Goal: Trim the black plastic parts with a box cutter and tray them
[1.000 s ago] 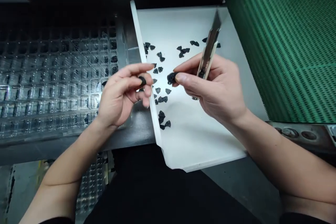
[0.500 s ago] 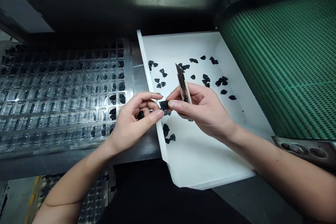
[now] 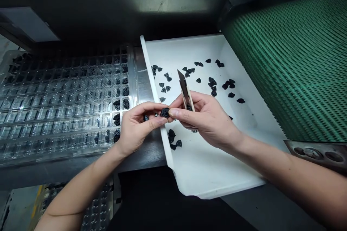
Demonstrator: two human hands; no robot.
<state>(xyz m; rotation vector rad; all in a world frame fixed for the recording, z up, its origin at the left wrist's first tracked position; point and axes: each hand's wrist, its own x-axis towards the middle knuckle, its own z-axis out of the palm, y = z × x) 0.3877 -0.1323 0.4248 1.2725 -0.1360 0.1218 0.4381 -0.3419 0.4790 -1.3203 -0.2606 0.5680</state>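
Observation:
Between both hands, above the left rim of the white tray [image 3: 211,173], is a small round black part [image 3: 165,112]. My left hand [image 3: 138,124] pinches its left side with thumb and forefinger, and another dark piece shows under the curled fingers. My right hand [image 3: 200,113] pinches the right side of the round part. It also holds a utility knife [image 3: 187,95] upright, with the blade pointing up and slightly left. Several small black pieces [image 3: 228,84] lie scattered in the white tray.
Clear compartment trays [image 3: 67,104] stand at the left, with black parts in some pockets. A green ridged belt [image 3: 292,65] runs along the right, with a metal bracket [image 3: 311,152] at its lower end. A dark metal wall [image 3: 165,11] rises behind.
My left thumb and forefinger have closed on the round black part, which has shifted slightly left. My right hand and the knife have also moved a little left and down.

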